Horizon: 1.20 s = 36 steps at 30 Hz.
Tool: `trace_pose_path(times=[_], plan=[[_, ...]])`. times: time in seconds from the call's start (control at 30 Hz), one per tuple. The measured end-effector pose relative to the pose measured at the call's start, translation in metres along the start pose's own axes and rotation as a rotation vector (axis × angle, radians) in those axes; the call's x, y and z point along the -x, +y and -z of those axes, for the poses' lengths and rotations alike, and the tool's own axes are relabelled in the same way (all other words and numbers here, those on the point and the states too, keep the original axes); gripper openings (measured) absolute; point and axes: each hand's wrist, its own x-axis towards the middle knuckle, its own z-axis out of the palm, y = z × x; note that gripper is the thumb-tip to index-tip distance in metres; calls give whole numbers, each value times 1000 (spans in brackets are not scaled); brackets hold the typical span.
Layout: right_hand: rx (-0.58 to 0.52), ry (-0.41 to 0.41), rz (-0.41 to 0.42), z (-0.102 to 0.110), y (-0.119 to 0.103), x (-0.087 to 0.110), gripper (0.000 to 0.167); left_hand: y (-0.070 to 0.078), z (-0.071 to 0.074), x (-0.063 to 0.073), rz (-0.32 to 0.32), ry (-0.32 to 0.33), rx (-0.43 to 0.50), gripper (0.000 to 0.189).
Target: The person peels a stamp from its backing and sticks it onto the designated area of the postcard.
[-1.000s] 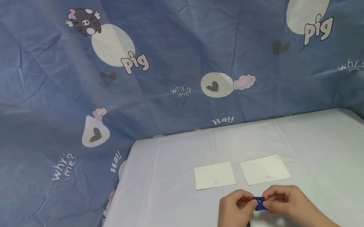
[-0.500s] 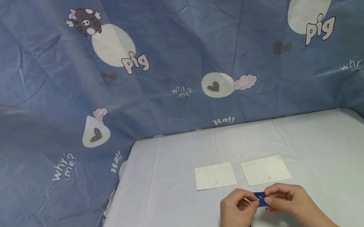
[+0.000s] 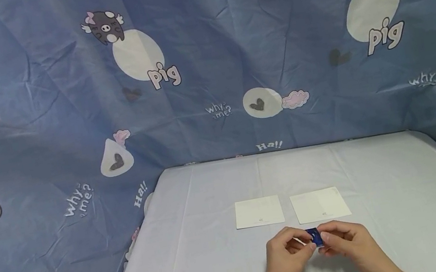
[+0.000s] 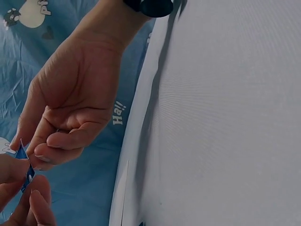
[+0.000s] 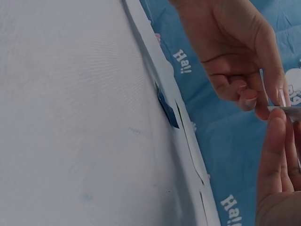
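Observation:
A small, flat blue piece with pale marks (image 3: 315, 237) is held up between both hands, above the white-covered table. My left hand (image 3: 283, 257) pinches its left side between thumb and index finger. From the other side, thumb and fingers of my right hand (image 3: 348, 241) grip it. It shows as a thin blue diamond (image 4: 29, 178) in the left wrist view, partly covered by fingers. Its edge (image 5: 284, 109) looks pale in the right wrist view. Another dark blue flat piece (image 5: 167, 107) lies on the cloth; in the head view my left hand hides most of it.
Two white cards lie side by side beyond the hands, the left card (image 3: 258, 212) nearly straight and the right card (image 3: 320, 205) slightly turned. White cloth covers the table (image 3: 203, 254). A blue printed curtain (image 3: 188, 64) hangs behind and at the sides.
Both hands have shifted slightly to the right with the blue piece, which is now turned more upright. The dark piece on the table has become more covered by my left hand.

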Motion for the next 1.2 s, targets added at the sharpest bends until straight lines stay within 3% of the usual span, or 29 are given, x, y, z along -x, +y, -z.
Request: trace_pose_path(times=[0.13,0.53,0.77,0.87,1.03,1.2], plan=[[-9,-6,6,0,2,1,30,0,0,0,1,4,-24,17],[14,-5,47,-5,3,1,32,2,-1,-1,-79,21,-87,14],[83,78,53,-11,4,1,29,2,-1,0,-130,46,-100,4],[160,130,84,-14,5,2,26,3,-2,0,-118,44,-89,6],[304,186,187,-17,8,3,21,3,-2,0,-45,15,-49,4],[361,195,267,-18,9,2,19,1,-3,-1,-20,1,-22,7]])
